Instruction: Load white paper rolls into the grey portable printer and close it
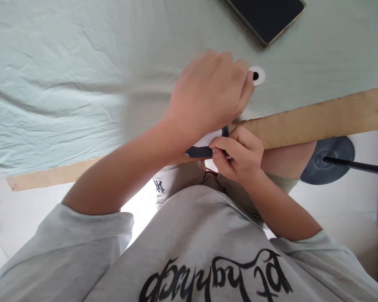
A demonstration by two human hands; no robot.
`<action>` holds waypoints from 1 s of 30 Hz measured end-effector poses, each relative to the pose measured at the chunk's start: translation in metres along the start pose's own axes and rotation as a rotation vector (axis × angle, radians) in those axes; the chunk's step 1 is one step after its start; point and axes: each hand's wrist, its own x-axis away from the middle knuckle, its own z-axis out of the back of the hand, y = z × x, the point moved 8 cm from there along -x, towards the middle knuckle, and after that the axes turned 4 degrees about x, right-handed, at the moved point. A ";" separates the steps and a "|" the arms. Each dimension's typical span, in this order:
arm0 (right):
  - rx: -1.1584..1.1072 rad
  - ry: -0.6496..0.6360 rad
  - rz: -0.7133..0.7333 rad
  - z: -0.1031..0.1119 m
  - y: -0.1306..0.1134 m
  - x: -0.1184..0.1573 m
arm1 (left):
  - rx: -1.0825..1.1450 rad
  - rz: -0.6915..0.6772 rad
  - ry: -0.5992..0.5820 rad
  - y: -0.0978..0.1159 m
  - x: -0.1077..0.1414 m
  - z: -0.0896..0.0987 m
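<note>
My left hand [211, 86] is closed, knuckles up, over the cloth-covered bed or table edge; what its fingers hold is hidden. Right beside its fingertips shows a small white disc with a black centre [260, 76]; I cannot tell if the hand grips it. Below, close to my body, my right hand [244, 153] pinches the edge of a flat white piece with dark border strips [203, 151]. My left wrist and forearm cover part of this piece.
A dark phone [266, 16] lies on the pale green cloth [91, 63] at the top. A wooden edge board [321, 117] runs along the near side. Below it at right is a round dark base with a pole [329, 161]. My legs are under the edge.
</note>
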 end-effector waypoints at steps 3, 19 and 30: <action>-0.007 0.004 -0.001 -0.001 0.000 0.000 | 0.000 -0.008 -0.001 0.002 -0.001 0.000; -0.285 0.108 -0.334 0.010 0.038 0.009 | 0.737 -0.174 0.910 -0.058 0.067 0.058; -0.438 0.033 -0.574 0.003 0.060 0.014 | 1.159 -0.243 0.844 -0.108 0.115 -0.004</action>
